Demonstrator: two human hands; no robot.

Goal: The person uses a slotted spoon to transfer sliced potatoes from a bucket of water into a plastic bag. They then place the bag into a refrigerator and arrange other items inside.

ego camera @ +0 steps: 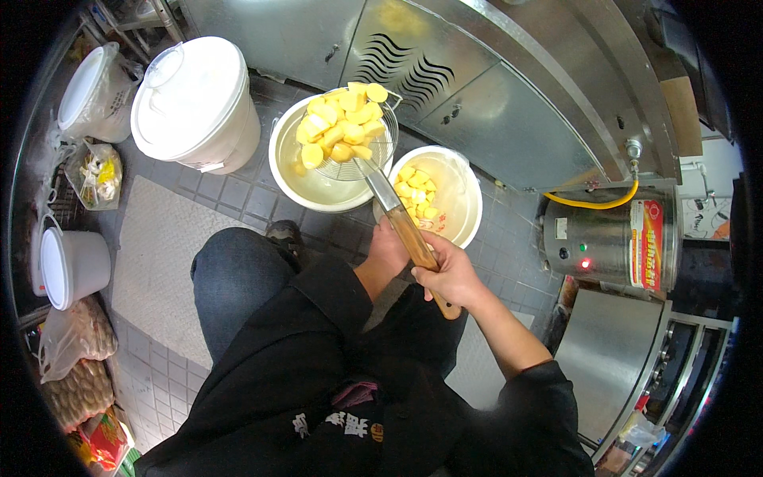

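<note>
A wire-mesh skimmer with a wooden handle (411, 232) is heaped with peeled yellow potato pieces (343, 122). Its mesh is above a white bucket (286, 179) of cloudy liquid. My right hand (447, 268) grips the wooden handle near its end. My left hand (387, 247) is lower, beside the handle and near the rim of a second white bucket (462, 197); its fingers are partly hidden, and whether it holds anything is unclear. More cut yellow pieces (415, 191) lie inside that second bucket.
Stainless steel cabinets (286, 36) stand beyond the buckets. Lidded white tubs (191, 101), a smaller pail (77, 262) and bagged produce (77, 387) line the left. At right are a metal cylindrical appliance (602, 238) with a yellow hose (596, 205) and a steel counter (608, 358). A mat (161, 256) covers part of the tiled floor.
</note>
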